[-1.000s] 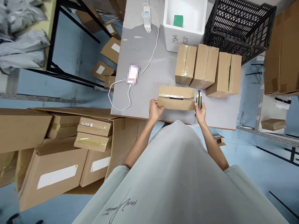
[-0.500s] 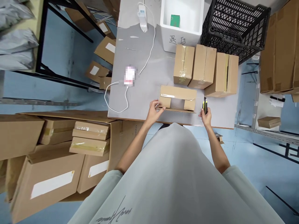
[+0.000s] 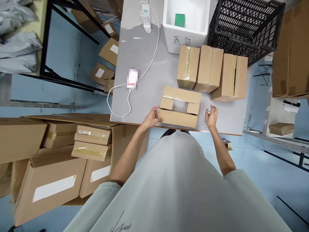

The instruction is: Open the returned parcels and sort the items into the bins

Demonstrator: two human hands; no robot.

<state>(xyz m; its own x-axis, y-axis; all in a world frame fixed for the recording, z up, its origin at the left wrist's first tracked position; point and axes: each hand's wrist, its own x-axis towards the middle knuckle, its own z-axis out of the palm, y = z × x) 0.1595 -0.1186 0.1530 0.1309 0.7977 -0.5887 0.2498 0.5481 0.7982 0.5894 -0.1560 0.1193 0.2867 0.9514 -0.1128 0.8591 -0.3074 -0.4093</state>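
In front of me on the table lies a small cardboard box (image 3: 178, 118), its front and back flaps folded outward or lying flat around a rectangular gap. Two short side flaps show beside that gap, and something greyish is visible within. My left hand (image 3: 152, 117) grips the box's left edge, thumb on the front flap. To the right of the box, apart from it, my right hand (image 3: 211, 116) is closed around a utility knife (image 3: 209, 113). Only a yellow-green bit of the knife shows between thumb and fingers; the rest is hidden.
Three taped cardboard boxes (image 3: 188, 67) stand behind on the table (image 3: 140, 58). Beyond are a white foam bin (image 3: 185, 41) holding a green box (image 3: 180, 20) and a black crate (image 3: 241, 32). A white cable (image 3: 154, 53) lies left. Stacked cartons (image 3: 58, 172) fill the lower left.
The front flap has swung down toward me and now shows its broad face. My left hand has shifted slightly left and down. The knife has turned in my right hand and is mostly hidden.
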